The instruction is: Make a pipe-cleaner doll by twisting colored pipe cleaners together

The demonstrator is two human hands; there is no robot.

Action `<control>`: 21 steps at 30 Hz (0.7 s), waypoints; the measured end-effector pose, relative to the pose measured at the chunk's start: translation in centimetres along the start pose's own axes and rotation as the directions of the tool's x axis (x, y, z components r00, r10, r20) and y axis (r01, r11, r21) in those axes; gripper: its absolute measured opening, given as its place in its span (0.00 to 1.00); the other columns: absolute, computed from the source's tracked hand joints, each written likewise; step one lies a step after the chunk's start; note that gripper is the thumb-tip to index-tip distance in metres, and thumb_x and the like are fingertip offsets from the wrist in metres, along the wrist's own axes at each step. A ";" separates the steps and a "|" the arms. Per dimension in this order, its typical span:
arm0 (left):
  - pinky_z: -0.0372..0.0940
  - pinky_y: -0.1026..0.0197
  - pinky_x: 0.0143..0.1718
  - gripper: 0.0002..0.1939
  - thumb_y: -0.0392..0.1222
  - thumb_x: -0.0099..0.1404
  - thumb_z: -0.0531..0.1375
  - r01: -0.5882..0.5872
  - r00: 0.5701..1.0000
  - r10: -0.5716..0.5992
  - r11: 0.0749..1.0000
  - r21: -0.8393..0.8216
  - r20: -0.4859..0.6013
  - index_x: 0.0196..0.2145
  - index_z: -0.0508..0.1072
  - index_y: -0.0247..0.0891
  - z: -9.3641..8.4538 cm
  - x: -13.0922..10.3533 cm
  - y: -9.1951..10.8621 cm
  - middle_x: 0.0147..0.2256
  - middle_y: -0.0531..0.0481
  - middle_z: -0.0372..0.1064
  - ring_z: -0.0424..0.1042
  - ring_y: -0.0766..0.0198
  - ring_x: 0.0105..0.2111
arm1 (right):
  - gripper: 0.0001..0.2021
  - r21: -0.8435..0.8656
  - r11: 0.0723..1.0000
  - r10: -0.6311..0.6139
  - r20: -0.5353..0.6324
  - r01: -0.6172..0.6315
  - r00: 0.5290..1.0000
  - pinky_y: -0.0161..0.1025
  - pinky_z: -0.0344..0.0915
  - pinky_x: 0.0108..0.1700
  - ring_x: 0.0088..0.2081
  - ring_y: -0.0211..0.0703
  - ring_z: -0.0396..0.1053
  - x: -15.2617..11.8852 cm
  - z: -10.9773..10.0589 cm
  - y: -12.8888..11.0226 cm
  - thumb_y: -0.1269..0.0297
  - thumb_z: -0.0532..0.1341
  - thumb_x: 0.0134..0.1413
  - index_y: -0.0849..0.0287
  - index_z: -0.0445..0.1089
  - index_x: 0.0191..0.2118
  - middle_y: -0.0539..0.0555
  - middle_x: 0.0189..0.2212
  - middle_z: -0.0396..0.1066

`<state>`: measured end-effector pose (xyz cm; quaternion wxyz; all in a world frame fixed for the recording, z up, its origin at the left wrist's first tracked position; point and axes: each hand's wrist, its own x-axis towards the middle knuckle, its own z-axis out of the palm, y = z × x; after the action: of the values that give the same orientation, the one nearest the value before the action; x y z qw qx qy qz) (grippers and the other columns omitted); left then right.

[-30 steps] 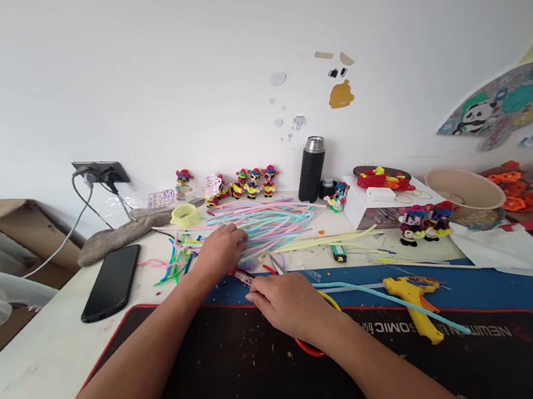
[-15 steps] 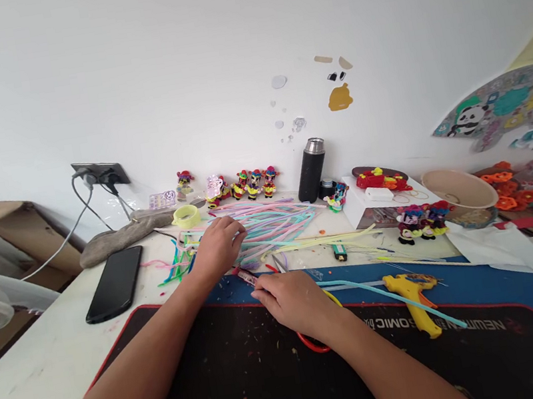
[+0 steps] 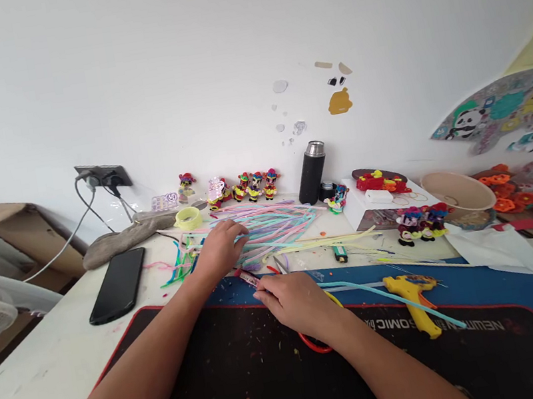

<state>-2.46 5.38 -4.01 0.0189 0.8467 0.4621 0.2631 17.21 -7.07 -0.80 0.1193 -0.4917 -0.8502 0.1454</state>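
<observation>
My left hand rests over a bundle of pastel pipe cleaners, its fingers bent down; whatever is under its fingertips is hidden. Lower and to the right, my right hand is closed around a slim pinkish tool that points up and left. Beneath and beside this hand lie scissors with a red and yellow handle, the blades showing above it. A light blue pipe cleaner stretches from near my right hand across a yellow glue gun.
A black phone and a roll of yellow tape lie at the left. Small figures and a black thermos stand by the wall. A black mat covers the front. A beige bowl is at the right.
The view has shifted very slightly. Both hands stay in nearly the same places, with the slim tool still in my right hand.
</observation>
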 end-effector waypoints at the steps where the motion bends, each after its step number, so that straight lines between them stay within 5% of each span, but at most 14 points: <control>1: 0.65 0.51 0.50 0.10 0.41 0.71 0.58 -0.038 0.999 0.037 0.999 0.023 0.033 0.43 0.79 0.39 0.0 0.0 0.1 0.43 0.42 0.75 0.71 0.50 0.46 | 0.11 0.001 1.000 0.001 -0.003 -0.001 1.000 0.38 0.60 0.36 0.39 0.47 0.78 0.0 0.0 0.0 0.62 0.57 0.71 0.57 0.76 0.44 0.53 0.38 0.81; 8: 0.64 0.48 0.50 0.09 0.37 0.68 0.58 -0.077 0.986 0.064 0.994 0.082 0.154 0.39 0.80 0.39 0.3 0.0 -0.1 0.40 0.41 0.75 0.70 0.49 0.44 | 0.11 -0.006 1.000 -0.018 -0.019 0.018 1.000 0.38 0.58 0.35 0.37 0.46 0.77 0.0 0.2 0.1 0.61 0.57 0.71 0.56 0.76 0.43 0.52 0.37 0.81; 16: 0.64 0.50 0.49 0.08 0.38 0.70 0.56 -0.051 0.999 0.051 0.998 0.042 0.002 0.38 0.76 0.39 -0.7 0.1 0.9 0.40 0.42 0.76 0.71 0.50 0.44 | 0.11 -0.005 1.000 -0.026 -0.029 0.026 0.999 0.38 0.58 0.35 0.36 0.46 0.76 0.0 0.4 0.3 0.61 0.57 0.71 0.56 0.76 0.43 0.53 0.36 0.81; 21: 0.65 0.55 0.43 0.08 0.43 0.70 0.56 0.094 0.986 -0.118 0.976 -0.198 -0.115 0.39 0.74 0.39 -1.8 0.3 2.1 0.37 0.47 0.77 0.74 0.56 0.38 | 0.10 0.032 0.999 -0.035 -0.051 0.037 0.998 0.38 0.58 0.36 0.37 0.46 0.76 -0.1 0.4 0.4 0.61 0.57 0.71 0.56 0.76 0.43 0.52 0.37 0.81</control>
<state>-1.54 4.03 -1.80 0.0850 0.7967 0.4795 0.3581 17.41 -7.00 -1.28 0.1511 -0.4779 -0.8531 0.1447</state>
